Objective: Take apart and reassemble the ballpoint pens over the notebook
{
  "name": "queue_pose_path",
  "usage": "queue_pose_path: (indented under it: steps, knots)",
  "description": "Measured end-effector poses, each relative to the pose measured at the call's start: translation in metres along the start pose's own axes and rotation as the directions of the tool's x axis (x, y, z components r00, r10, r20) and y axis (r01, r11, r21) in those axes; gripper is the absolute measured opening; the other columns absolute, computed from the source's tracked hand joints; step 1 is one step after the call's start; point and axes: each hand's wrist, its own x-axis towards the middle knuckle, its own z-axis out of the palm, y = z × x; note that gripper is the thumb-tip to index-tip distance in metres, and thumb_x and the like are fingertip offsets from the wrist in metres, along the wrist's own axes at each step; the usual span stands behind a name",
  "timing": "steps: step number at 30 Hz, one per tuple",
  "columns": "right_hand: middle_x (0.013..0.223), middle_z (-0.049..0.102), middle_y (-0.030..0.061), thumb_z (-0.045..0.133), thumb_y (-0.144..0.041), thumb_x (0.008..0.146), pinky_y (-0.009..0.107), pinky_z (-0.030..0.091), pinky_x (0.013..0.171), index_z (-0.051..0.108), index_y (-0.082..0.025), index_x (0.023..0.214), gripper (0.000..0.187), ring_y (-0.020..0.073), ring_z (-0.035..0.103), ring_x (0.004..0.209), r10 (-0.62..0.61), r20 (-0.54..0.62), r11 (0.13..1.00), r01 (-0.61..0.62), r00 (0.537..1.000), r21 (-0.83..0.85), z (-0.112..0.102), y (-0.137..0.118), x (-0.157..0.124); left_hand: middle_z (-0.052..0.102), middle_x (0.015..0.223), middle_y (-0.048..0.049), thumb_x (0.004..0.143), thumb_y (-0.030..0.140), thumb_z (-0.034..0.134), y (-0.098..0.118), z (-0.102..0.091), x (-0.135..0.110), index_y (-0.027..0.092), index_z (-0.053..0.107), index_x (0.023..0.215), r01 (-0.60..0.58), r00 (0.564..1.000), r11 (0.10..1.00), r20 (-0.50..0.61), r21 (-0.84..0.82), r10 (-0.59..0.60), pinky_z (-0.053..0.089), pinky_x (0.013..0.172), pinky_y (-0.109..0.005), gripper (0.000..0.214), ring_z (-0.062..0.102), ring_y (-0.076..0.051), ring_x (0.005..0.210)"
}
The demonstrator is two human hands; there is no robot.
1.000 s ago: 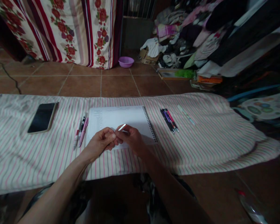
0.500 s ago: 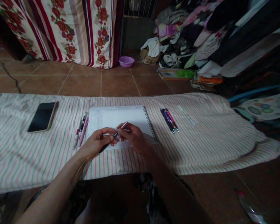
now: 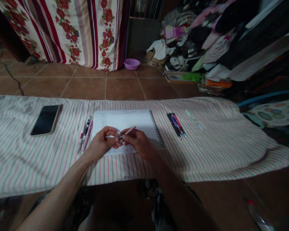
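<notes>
Both my hands meet over a spiral notebook [image 3: 125, 119] that lies open on a striped cloth [image 3: 207, 150]. My right hand [image 3: 138, 144] pinches a slim pen [image 3: 128, 131] whose light end points up and to the right. My left hand [image 3: 102, 143] is closed on the pen's dark lower end, fingertips touching those of my right hand. Three pens [image 3: 86, 134] lie just left of the notebook, and a second group of pens [image 3: 176, 124] lies to its right.
A dark phone [image 3: 46, 119] rests on the cloth at the left. One pale pen [image 3: 194, 119] lies farther right. Beyond the cloth are brown floor tiles, a purple bowl [image 3: 131, 64], a floral curtain and a heap of clothes [image 3: 195, 41].
The pen was drawn apart between my hands half a second ago, showing its dark part; now my hands are close together again and less of it shows.
</notes>
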Motion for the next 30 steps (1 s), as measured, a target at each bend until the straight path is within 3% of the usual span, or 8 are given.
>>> queue_pose_path:
  steps: [5,7,10,12,14,17,22,30]
  knots:
    - [0.058,0.063,-0.0029,0.070,-0.026,0.063,0.024,0.046,0.061,0.066,-0.016,0.076,0.017,0.0080,0.056,0.055,0.015,-0.050,1.000,-0.014,0.999,0.018,0.003,0.003,0.002,0.060,0.071,-0.0007,0.066,0.023,0.067,-0.001,-0.006,0.006,0.015,0.054,0.079,-0.006,1.000,0.994,0.004,0.106,0.006,0.046,0.060,-0.027,0.020,0.060,-0.014,0.061]
    - [0.059,0.063,-0.0028,0.071,-0.026,0.062,0.024,0.047,0.063,0.067,-0.017,0.075,0.017,0.0082,0.057,0.056,0.020,-0.081,0.998,-0.016,0.996,0.056,0.002,0.005,0.004,0.061,0.072,-0.0023,0.067,0.024,0.066,0.002,-0.008,0.004,0.016,0.058,0.076,-0.085,0.989,0.973,-0.100,0.212,0.109,0.043,0.061,-0.025,0.015,0.058,-0.014,0.065]
    - [0.064,0.063,-0.0029,0.073,-0.026,0.059,0.023,0.048,0.066,0.067,-0.017,0.073,0.017,0.0075,0.058,0.059,0.015,-0.161,0.982,0.016,0.987,0.186,0.000,0.007,0.010,0.060,0.079,-0.0029,0.068,0.024,0.066,0.009,-0.005,-0.009,0.019,0.063,0.075,-0.274,0.831,0.870,-0.354,0.410,0.429,0.040,0.063,-0.023,0.009,0.052,-0.015,0.073]
    - [0.066,0.063,-0.0032,0.075,-0.025,0.056,0.022,0.049,0.067,0.066,-0.017,0.070,0.018,0.0070,0.058,0.061,0.028,-0.224,0.958,0.038,0.974,0.285,-0.002,0.006,0.014,0.057,0.074,-0.0025,0.071,0.022,0.062,0.010,0.005,-0.021,0.020,0.063,0.072,-0.376,0.760,0.814,-0.356,0.442,0.544,0.039,0.069,-0.024,0.003,0.050,-0.015,0.074]
    - [0.066,0.062,-0.0035,0.076,-0.024,0.053,0.022,0.049,0.065,0.066,-0.017,0.069,0.020,0.0074,0.058,0.061,0.056,-0.263,0.933,0.043,0.963,0.357,-0.003,0.004,0.017,0.057,0.068,-0.0030,0.074,0.025,0.060,0.004,0.019,-0.030,0.018,0.061,0.064,-0.360,0.846,0.874,-0.281,0.326,0.453,0.039,0.066,-0.025,0.012,0.051,-0.015,0.069]
    - [0.066,0.062,-0.0038,0.077,-0.023,0.051,0.021,0.048,0.064,0.066,-0.018,0.069,0.021,0.0072,0.058,0.061,0.078,-0.269,0.916,0.037,0.960,0.398,0.001,0.002,0.018,0.050,0.051,0.0025,0.076,0.031,0.059,-0.012,0.038,-0.030,0.016,0.058,0.072,-0.131,0.968,0.987,-0.224,-0.088,0.109,0.033,0.047,-0.021,0.016,0.041,-0.009,0.047]
    - [0.066,0.063,-0.0036,0.076,-0.023,0.055,0.018,0.047,0.061,0.066,-0.017,0.071,0.020,0.0059,0.058,0.060,0.100,-0.183,0.924,-0.023,0.978,0.381,0.010,0.004,0.015,0.052,0.058,0.0029,0.070,0.021,0.067,-0.023,0.037,-0.007,0.014,0.055,0.075,-0.076,0.952,0.712,-0.264,-0.698,-0.157,0.042,0.051,-0.015,0.015,0.048,-0.005,0.051]
    - [0.069,0.065,-0.0019,0.074,-0.026,0.059,0.018,0.047,0.058,0.068,-0.017,0.078,0.021,0.0071,0.059,0.061,0.082,-0.103,0.957,-0.049,0.991,0.287,0.011,0.008,0.020,0.053,0.062,0.0005,0.082,0.006,0.049,-0.014,0.030,0.002,0.013,0.053,0.070,-0.072,0.931,0.550,-0.254,-0.832,-0.261,0.047,0.049,-0.011,0.015,0.051,-0.004,0.050]
